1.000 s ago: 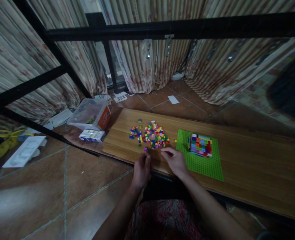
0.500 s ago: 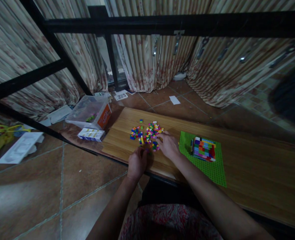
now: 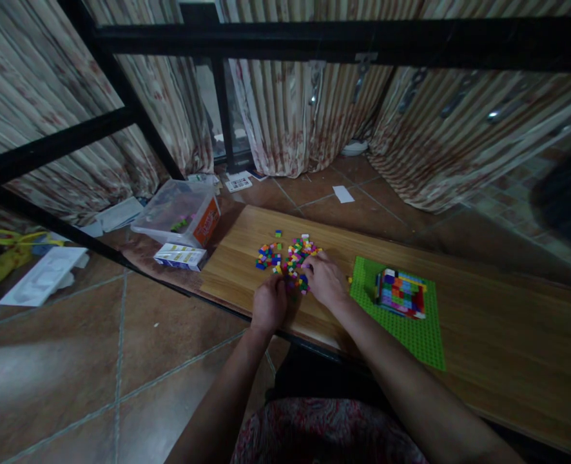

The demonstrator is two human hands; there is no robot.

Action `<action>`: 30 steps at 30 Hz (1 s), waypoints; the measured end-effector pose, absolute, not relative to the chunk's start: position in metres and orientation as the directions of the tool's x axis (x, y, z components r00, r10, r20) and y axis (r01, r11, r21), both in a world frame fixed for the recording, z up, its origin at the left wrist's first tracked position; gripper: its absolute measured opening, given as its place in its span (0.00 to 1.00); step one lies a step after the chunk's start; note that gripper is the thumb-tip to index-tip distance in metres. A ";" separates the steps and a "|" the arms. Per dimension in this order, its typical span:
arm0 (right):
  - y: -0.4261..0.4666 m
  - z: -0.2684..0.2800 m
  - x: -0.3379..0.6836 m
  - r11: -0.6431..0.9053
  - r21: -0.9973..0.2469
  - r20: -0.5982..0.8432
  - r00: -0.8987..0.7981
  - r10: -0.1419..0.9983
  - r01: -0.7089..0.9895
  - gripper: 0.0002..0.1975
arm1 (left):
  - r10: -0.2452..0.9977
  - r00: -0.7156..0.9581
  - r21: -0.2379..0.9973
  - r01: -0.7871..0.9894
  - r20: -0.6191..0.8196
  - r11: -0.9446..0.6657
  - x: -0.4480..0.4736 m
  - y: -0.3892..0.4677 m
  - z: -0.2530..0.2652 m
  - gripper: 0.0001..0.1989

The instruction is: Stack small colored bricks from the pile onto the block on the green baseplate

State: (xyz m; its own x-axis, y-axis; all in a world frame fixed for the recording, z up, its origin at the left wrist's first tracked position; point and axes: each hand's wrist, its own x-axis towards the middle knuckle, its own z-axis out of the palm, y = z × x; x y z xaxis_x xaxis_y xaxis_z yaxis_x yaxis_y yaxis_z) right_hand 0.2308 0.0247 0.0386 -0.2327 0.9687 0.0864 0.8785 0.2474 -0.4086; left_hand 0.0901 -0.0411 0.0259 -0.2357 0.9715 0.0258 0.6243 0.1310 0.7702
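Note:
A loose pile of small coloured toy bricks [image 3: 295, 254] lies on the wooden bench top, with a smaller cluster of bricks [image 3: 267, 256] to its left. My right hand [image 3: 325, 278] is at the pile's right side, its fingers bent and drawn together among the bricks; what they grip is too small to name. At the near edge of the pile, my left hand [image 3: 269, 303] has its fingers curled closed, and anything in them is hidden. Right of my hands, a rectangular multicoloured brick build [image 3: 400, 293] stands on a green baseplate [image 3: 423, 338].
Beyond the left end of the bench [image 3: 488, 322] sit a clear plastic tub [image 3: 162, 209] with an orange label and a small white-and-blue box [image 3: 180, 256]. A black metal frame [image 3: 285, 40] crosses before the striped curtains [image 3: 285, 122]. A white moulded tray [image 3: 46, 277] lies at far left.
My left hand has shifted slightly up and right, closer to the pile. My right hand stays at the pile with its fingers drawn in a little. The whole view has turned slightly.

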 end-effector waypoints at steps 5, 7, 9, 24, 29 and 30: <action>-0.007 0.056 0.241 0.337 -0.610 0.137 -0.324 0.936 0.717 0.09 | 0.978 -0.200 0.897 0.439 0.051 0.043 0.094 -0.060 0.037 0.13; -0.026 0.063 0.244 0.351 -0.692 0.104 -0.394 0.913 0.631 0.09 | 0.993 -0.119 0.948 0.319 0.019 0.020 0.097 -0.069 0.042 0.14; -0.043 0.065 0.249 0.299 -0.765 0.058 -0.402 0.914 0.570 0.08 | 0.999 -0.016 0.981 0.190 -0.046 0.048 0.100 -0.078 0.045 0.14; -0.088 0.037 0.270 -0.312 -0.949 -0.311 -0.288 0.906 0.044 0.11 | 0.920 0.151 0.884 -0.256 -0.362 0.390 0.122 -0.105 0.032 0.18; -0.082 0.029 0.270 -0.345 -0.938 -0.339 -0.181 0.923 -0.005 0.16 | 0.934 0.077 0.906 -0.227 -0.348 0.356 0.126 -0.099 0.030 0.16; -0.077 0.027 0.271 -0.286 -0.958 -0.288 -0.133 0.948 0.033 0.16 | 0.942 0.037 0.922 -0.196 -0.335 0.335 0.125 -0.096 0.030 0.15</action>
State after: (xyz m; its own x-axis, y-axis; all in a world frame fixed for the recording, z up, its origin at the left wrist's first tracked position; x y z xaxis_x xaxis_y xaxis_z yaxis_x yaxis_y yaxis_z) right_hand 0.2707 -0.0773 0.0273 -0.1335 0.9483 -0.2879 0.0335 -0.2861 -0.9576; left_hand 0.1252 -0.0956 0.0301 0.0366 0.9415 -0.3350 -0.1957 0.3355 0.9215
